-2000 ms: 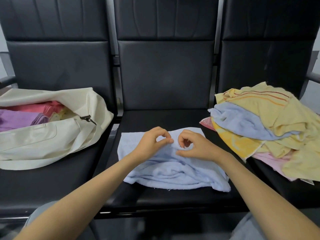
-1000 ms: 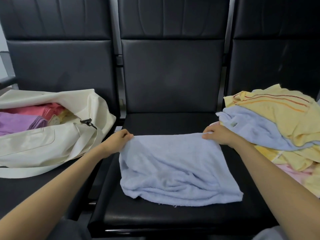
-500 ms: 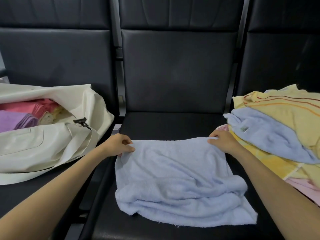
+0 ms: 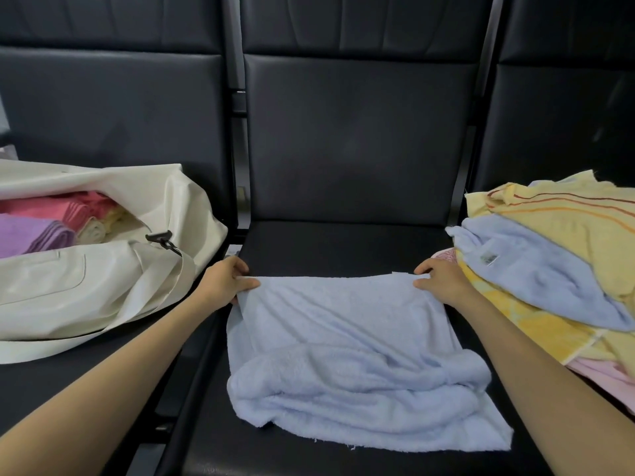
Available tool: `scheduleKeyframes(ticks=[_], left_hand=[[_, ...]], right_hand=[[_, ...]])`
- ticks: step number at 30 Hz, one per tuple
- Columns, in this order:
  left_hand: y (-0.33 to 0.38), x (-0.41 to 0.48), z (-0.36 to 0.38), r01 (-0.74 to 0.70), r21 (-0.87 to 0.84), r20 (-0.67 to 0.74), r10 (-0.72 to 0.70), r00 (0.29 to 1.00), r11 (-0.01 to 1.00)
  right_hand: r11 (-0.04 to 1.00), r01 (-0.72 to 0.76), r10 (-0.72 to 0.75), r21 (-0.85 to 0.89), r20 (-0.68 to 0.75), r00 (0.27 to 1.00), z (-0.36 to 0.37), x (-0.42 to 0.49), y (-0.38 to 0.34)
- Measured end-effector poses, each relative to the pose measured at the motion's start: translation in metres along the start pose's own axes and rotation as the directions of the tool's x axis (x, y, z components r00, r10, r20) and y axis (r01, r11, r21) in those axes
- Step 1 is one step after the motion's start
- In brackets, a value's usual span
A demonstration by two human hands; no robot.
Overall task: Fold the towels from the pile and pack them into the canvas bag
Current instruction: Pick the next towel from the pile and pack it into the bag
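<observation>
A light blue towel (image 4: 343, 345) lies on the middle black seat, its near part bunched in folds. My left hand (image 4: 225, 283) pinches its far left corner. The far right corner is pinched by my right hand (image 4: 441, 281), and the far edge is stretched between the two. A cream canvas bag (image 4: 103, 280) lies open on the left seat with pink and purple folded towels (image 4: 37, 228) inside. On the right seat sits the pile of towels (image 4: 556, 269): yellow, light blue and pink.
Three black padded seats stand in a row with tall backrests (image 4: 357, 132). The bag's strap (image 4: 68, 345) trails across the left seat. A black clip (image 4: 161, 239) hangs at the bag's opening.
Both hands went from the towel's middle out to its far corners and spread it across the seat. The near part has since bunched up as the towel slid toward me.
</observation>
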State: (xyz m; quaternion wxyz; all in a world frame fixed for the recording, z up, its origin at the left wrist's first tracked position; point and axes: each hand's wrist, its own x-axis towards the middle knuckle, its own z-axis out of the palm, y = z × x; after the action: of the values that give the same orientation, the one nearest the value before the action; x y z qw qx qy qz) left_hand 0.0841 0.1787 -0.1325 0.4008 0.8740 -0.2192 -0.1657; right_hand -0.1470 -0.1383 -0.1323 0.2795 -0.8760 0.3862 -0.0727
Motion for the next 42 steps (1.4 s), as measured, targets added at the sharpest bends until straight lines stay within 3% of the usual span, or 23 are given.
scheduleKeyframes(ticks=[3, 9, 12, 15, 19, 22, 25, 27, 29, 34, 36, 39, 42], left_hand=[[-0.005, 0.002, -0.007, 0.057, -0.082, 0.102, -0.049, 0.994, 0.995], [0.006, 0.0, -0.001, 0.012, 0.094, 0.123, -0.023, 0.992, 0.996], [0.003, -0.006, -0.001, -0.086, 0.236, 0.052, 0.076, 0.996, 0.968], [0.003, -0.016, 0.001, -0.159, 0.248, -0.006, 0.165, 0.986, 0.956], [0.007, -0.033, 0.0, -0.155, 0.206, -0.017, 0.162, 0.987, 0.966], [0.017, -0.048, -0.01, -0.19, 0.199, -0.067, 0.206, 0.976, 0.961], [0.028, -0.067, -0.028, -0.267, 0.169, -0.123, 0.289, 0.949, 0.949], [0.04, -0.081, -0.04, -0.315, 0.134, -0.165, 0.334, 0.928, 0.94], [0.058, -0.096, -0.054, -0.342, 0.097, -0.223, 0.355, 0.908, 0.935], [0.122, -0.134, -0.096, -0.437, -0.056, -0.326, 0.397, 0.858, 0.898], [0.146, -0.144, -0.114, -0.478, -0.17, -0.384, 0.388, 0.838, 0.862], [0.175, -0.158, -0.132, -0.571, -0.428, -0.467, 0.37, 0.803, 0.7], [0.189, -0.168, -0.141, -0.594, -0.509, -0.434, 0.411, 0.802, 0.623]], right_hand=[[0.999, -0.019, 0.02, -0.029, 0.039, 0.999, -0.004, 0.0, -0.004], [0.992, 0.003, 0.017, -0.125, 0.159, 0.987, -0.014, -0.007, -0.009], [0.994, 0.002, 0.021, -0.108, 0.215, 0.976, -0.017, -0.017, -0.006], [0.98, 0.075, -0.047, -0.182, 0.153, 0.987, -0.015, -0.029, 0.0], [0.954, 0.09, -0.061, -0.287, 0.11, 0.992, -0.019, -0.052, -0.003], [0.95, 0.073, -0.08, -0.304, -0.012, 0.997, -0.025, -0.074, -0.004], [0.996, 0.079, -0.072, 0.037, -0.17, 0.983, -0.039, -0.095, -0.015], [0.964, 0.071, -0.015, 0.256, -0.213, 0.977, -0.06, -0.109, -0.032], [0.926, 0.084, 0.018, 0.369, -0.264, 0.964, -0.087, -0.125, -0.051], [0.661, 0.239, 0.019, 0.711, -0.334, 0.942, -0.155, -0.162, -0.086], [0.552, 0.307, 0.015, 0.776, -0.377, 0.926, -0.179, -0.173, -0.097], [0.455, 0.42, -0.002, 0.785, -0.471, 0.882, -0.206, -0.186, -0.11], [0.581, 0.454, -0.035, 0.675, -0.537, 0.843, -0.219, -0.196, -0.114]])
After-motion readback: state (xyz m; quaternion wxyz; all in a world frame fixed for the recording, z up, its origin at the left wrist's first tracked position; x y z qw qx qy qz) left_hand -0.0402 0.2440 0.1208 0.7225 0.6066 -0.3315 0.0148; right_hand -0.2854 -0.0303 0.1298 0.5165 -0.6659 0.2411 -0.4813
